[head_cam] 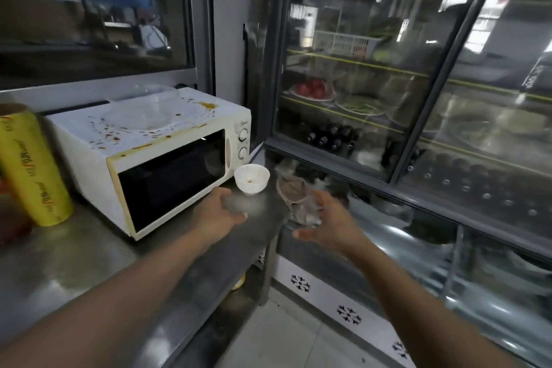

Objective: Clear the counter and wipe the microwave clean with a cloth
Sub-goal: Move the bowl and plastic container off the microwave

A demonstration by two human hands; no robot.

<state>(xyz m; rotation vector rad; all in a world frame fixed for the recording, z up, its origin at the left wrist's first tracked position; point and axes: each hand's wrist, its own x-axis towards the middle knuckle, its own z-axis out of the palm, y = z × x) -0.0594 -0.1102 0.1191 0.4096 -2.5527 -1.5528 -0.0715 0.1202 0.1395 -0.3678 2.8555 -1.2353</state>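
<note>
A white microwave [98, 155] stands on the steel counter [89, 260], its top and door frame spattered with brown and red sauce. A clear plastic bowl [140, 112] lies on top of it. In front of its dial panel sits a small white bowl [251, 179] with a stain inside. A crumpled brownish cloth [292, 190] lies at the counter's right corner, beside a clear cup [307, 213]. My left hand [218, 213] hovers open over the counter just short of the white bowl. My right hand [328, 224] is open, fingers spread next to the clear cup, not gripping it.
A tall yellow roll of cling film [33, 164] stands left of the microwave, with a red object [12, 224] beside it. A glass-door display fridge [418, 92] with plates of food fills the right. The counter's edge drops to a lower shelf and tiled floor [286, 337].
</note>
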